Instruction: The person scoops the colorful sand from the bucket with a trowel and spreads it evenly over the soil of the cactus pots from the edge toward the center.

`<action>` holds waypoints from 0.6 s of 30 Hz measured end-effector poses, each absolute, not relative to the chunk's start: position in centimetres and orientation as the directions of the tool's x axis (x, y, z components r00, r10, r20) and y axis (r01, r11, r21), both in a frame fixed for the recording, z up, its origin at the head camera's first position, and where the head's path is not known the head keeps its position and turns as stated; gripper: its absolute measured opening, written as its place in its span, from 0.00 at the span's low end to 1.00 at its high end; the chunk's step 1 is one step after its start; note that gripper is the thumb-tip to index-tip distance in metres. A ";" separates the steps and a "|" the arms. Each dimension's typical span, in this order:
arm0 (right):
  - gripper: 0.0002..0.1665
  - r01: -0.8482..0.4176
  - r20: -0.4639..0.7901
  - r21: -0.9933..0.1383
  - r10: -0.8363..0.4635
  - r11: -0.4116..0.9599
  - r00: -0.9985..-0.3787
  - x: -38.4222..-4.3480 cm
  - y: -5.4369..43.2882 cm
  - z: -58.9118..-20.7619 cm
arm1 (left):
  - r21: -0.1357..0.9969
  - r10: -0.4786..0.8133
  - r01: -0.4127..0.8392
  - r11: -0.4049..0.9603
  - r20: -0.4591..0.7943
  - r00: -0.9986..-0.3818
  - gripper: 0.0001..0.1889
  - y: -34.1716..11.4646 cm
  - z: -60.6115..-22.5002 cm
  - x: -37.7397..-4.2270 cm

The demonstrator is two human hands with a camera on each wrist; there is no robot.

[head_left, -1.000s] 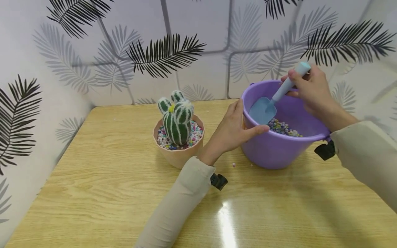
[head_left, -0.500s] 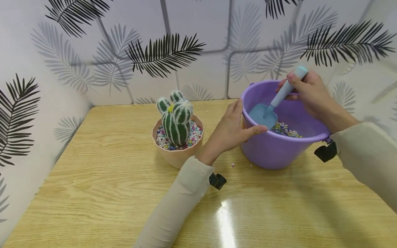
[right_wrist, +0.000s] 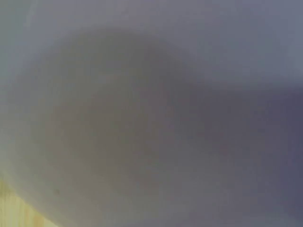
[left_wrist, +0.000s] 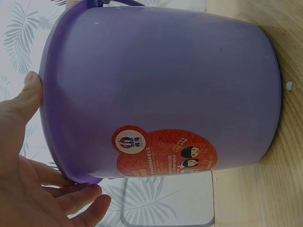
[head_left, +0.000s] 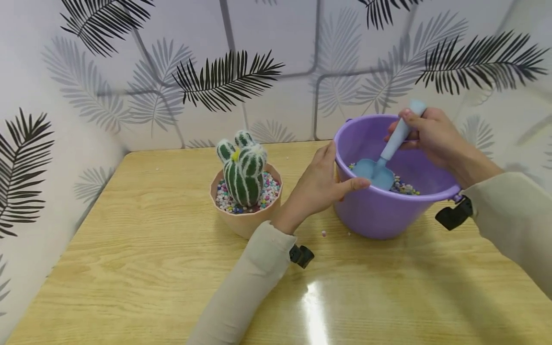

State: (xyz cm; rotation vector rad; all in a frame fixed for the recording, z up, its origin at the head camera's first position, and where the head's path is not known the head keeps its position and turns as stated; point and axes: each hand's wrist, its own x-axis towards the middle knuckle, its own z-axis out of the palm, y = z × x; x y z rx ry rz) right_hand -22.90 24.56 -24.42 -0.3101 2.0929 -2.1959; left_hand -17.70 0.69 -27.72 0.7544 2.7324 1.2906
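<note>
My right hand (head_left: 437,136) grips the handle of a light-blue toy shovel (head_left: 374,173) inside a purple bucket (head_left: 388,215). The shovel's blade is down among small multicoloured pebbles (head_left: 404,187) near the bucket's front left wall. My left hand (head_left: 316,184) holds the bucket's rim on the left, thumb along the front and fingers round the side. In the left wrist view, the left hand (left_wrist: 38,175) is at the rim of the bucket (left_wrist: 165,85), which bears a red sticker. The right wrist view is blurred, filled with pale purple.
A stuffed green cactus (head_left: 245,179) with white stripes stands in a peach pot (head_left: 246,223) of coloured pebbles, left of my left forearm. A stray pebble (head_left: 324,233) lies on the wooden table (head_left: 138,268) before the bucket. A leaf-patterned wall (head_left: 284,105) rises behind.
My right hand has moved down a little, and the shovel's blade has gone lower into the bucket and slightly right. The left hand keeps its place on the rim.
</note>
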 end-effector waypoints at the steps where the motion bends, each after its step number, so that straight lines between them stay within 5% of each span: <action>1: 0.13 -0.060 0.070 -0.997 -0.204 -0.055 -0.976 -22.9 24.6 -24.4 | 0.734 0.434 0.413 0.539 0.178 -0.883 0.53 0.7 -27.7 -17.6; 18: 0.15 0.094 -0.072 -0.943 -0.082 -0.318 -0.994 -22.9 25.7 -24.0 | 0.760 0.437 0.418 0.499 0.195 -0.878 0.55 0.6 -27.9 -17.6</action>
